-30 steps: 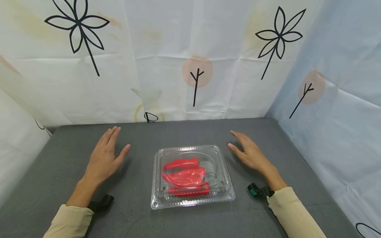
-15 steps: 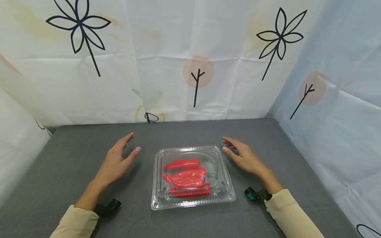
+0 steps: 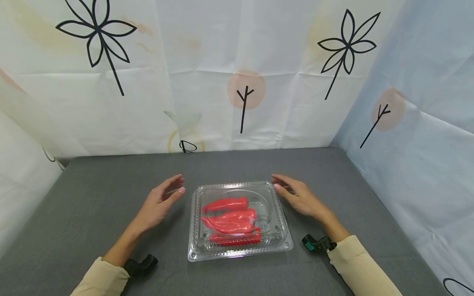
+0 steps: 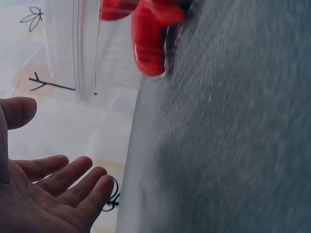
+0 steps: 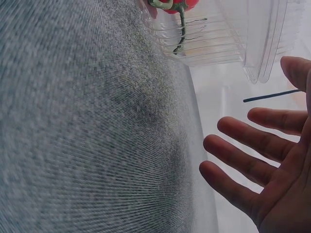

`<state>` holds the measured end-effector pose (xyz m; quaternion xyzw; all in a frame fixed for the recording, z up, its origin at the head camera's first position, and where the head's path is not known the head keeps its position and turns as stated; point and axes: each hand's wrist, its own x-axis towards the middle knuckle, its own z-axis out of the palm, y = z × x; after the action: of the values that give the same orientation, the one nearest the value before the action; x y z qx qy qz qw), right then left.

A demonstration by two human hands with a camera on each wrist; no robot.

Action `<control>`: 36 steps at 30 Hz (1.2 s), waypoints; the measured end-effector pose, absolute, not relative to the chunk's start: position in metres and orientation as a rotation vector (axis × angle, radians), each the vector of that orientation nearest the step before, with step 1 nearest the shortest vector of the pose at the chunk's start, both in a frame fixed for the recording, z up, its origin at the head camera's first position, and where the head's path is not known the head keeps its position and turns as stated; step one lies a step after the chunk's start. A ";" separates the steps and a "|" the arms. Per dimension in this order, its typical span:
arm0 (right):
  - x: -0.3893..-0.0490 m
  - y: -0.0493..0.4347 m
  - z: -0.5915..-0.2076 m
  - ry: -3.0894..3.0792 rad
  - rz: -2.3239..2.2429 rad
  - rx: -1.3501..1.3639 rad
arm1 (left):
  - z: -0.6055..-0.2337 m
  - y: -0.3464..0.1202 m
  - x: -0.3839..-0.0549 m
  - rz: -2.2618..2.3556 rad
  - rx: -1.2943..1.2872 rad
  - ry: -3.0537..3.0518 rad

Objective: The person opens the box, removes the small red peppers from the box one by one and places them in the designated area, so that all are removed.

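Observation:
A clear plastic clamshell box (image 3: 240, 251), its lid down, lies on the grey table with several red peppers (image 3: 229, 220) inside. Green stems (image 5: 182, 29) show through its ribbed side in the right wrist view. My left hand (image 3: 157, 205) hovers to the left of the box, fingers relaxed and apart from it. On the other side my right hand (image 3: 301, 197) hovers by the box's far right corner, fingers loosely extended; whether its fingertips touch the rim cannot be told from the head view. Neither hand holds anything.
The grey cloth-covered table (image 3: 170, 275) ends at a white printed curtain (image 3: 207, 82) behind. A bluish curtain (image 3: 426, 164) runs along the right side. Black wrist devices (image 3: 140, 266) sit below both wrists.
My left hand has moved right and nearer to the box, its fingers bending slightly. My right hand has shifted a little left, towards the box's right edge. The box has stayed still.

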<state>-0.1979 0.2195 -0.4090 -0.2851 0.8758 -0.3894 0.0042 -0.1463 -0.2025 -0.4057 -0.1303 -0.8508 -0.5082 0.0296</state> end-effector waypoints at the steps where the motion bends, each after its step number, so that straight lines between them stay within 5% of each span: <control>1: -0.198 0.219 -0.409 2.743 -1.219 -0.889 | -0.406 -0.201 -0.146 -1.589 -0.416 -2.630; 14: -0.197 0.220 -0.405 2.561 -1.306 -0.822 | -0.409 -0.187 -0.140 -1.844 -0.599 -2.612; 36: -0.195 0.206 -0.414 2.255 -1.591 -0.769 | -0.415 -0.184 -0.139 -2.229 -0.497 -2.498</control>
<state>-0.1952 0.2059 -0.4139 -0.2659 0.7796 -0.5500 0.1379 -0.1393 -0.1844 -0.4145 -0.1457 -0.7327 -0.6536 -0.1212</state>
